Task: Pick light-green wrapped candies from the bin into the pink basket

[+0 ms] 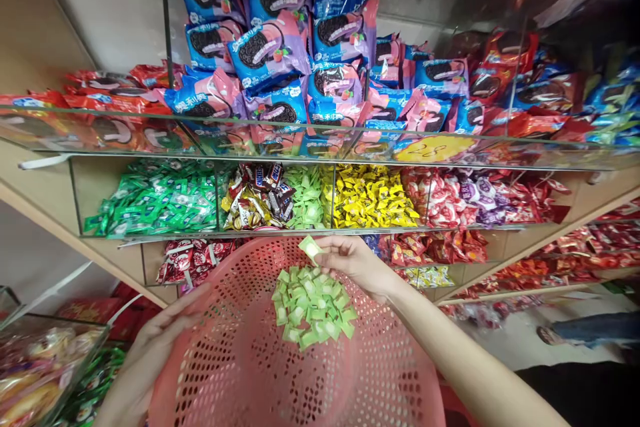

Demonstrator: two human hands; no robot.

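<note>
A round pink plastic basket (pixel 225 347) with many small holes is in front of me, its far rim just below the candy shelf. My left hand (pixel 167 327) is closed on its left side, slightly blurred, with the fingers against the rim. Inside the basket lies a heap of small light-green wrapped candies (pixel 315 307). Above the heap, near the far rim, my right hand (pixel 350 260) pinches one light-green wrapped candy (pixel 311 249) between thumb and fingers. Matching green candies (pixel 305 197) fill part of a compartment just beyond.
Glass-fronted bins hold dark-green packets (pixel 160 197), yellow candies (pixel 373 197) and red-white candies (pixel 440 197). Overhead, a glass shelf (pixel 300 147) carries blue-and-pink cookie packs (pixel 273 50) and a yellow price tag (pixel 435 148). A person's leg (pixel 590 328) shows at the lower right.
</note>
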